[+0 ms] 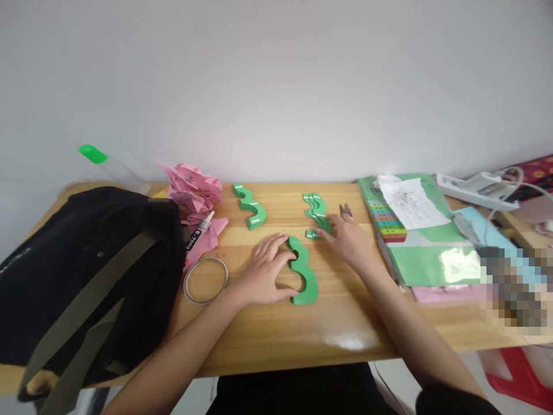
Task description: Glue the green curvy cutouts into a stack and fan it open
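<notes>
A thick green wavy piece, shaped like a 3, lies flat on the wooden table. My left hand grips its inner left edge, the thumb at the lower end and the fingers toward the top. Farther back, several similar green pieces with pale strips lie close together, overlapping. My right hand has thumb and fingers closed on the right side of these, its fingertips partly hidden. Another green wavy piece with pale strips rests to the left, apart from both hands. Dark pointed tips, like scissors, show behind my right hand.
At left are a black bag, crumpled pink paper, a glue tube and a tape ring. Green folders with a white paper and a power strip lie at right. A wall stands behind.
</notes>
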`<state>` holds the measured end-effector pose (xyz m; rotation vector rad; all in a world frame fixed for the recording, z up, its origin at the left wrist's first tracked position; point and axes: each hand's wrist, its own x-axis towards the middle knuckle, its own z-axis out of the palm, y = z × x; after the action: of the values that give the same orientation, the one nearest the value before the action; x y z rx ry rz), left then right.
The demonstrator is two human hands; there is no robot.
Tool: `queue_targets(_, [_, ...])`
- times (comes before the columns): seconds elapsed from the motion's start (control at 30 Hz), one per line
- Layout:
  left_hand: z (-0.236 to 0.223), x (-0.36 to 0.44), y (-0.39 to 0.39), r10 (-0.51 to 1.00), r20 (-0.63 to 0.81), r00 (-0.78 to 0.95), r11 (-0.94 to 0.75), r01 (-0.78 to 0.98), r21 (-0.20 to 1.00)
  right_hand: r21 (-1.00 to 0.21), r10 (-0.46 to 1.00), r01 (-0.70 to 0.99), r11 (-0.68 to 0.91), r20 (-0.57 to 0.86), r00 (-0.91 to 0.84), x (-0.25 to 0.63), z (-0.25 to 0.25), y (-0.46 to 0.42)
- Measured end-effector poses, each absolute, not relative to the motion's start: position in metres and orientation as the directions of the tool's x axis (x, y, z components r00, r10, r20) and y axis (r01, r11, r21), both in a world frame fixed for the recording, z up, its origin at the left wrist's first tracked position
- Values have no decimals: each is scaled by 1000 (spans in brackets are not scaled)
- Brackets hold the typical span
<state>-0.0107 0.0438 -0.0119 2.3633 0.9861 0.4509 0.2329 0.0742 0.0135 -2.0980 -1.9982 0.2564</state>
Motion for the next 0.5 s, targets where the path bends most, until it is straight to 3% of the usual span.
queue_targets(0.23, [-10, -11, 44, 723, 111, 682, -602, 543, 586, -438, 975, 884, -162, 65, 211, 234, 1, 75])
queue_targets(0.4, [-10, -10, 45, 748, 147, 647, -581, 532, 616, -304, 963, 928, -217, 91, 255, 215, 1, 76])
queue_targets(0.5, [-10, -9, 45, 773, 163, 613, -557, 534, 636, -313, 955, 913, -261, 55, 291, 214, 0, 78])
